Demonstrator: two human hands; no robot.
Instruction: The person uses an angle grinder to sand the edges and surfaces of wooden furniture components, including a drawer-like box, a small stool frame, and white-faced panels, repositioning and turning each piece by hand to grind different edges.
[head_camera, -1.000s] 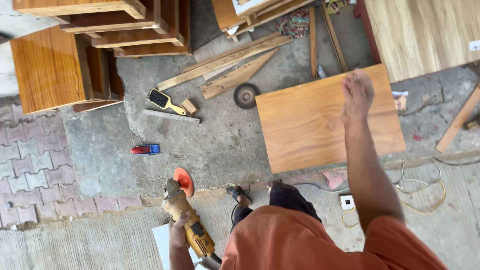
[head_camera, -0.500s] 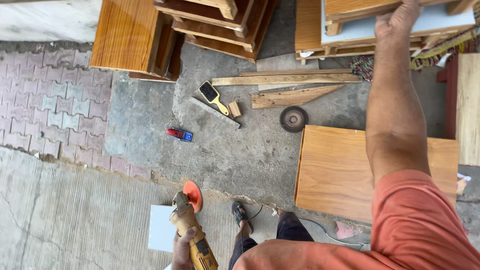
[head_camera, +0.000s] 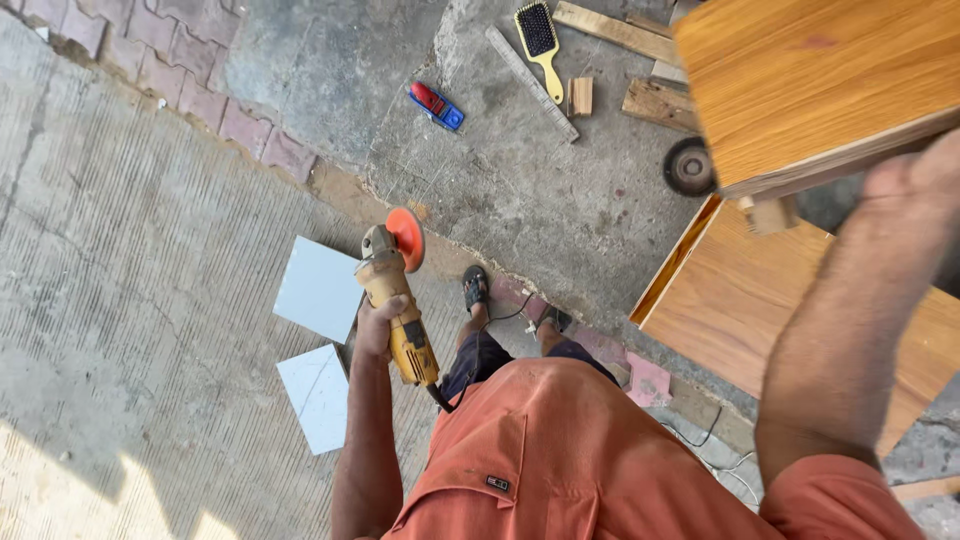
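Note:
My left hand grips a yellow angle grinder at my left side. Its orange disc points away from me, over the concrete floor. My right hand is raised at the upper right, pressed under the edge of an orange-brown wooden panel that is lifted close to the camera. The fingers are partly hidden behind the panel. Below it, a second wooden board lies flat on the ground by my feet.
Two white tiles lie left of the grinder. A brush, a metal ruler, a blue and red tool, a small wood block and a round grinding disc lie on the concrete. Brick paving runs along the upper left.
The view has swung lower and closer. My right arm, stretched up to stacked furniture before, now has a wooden panel lifted near the camera. The grinder stays in my left hand.

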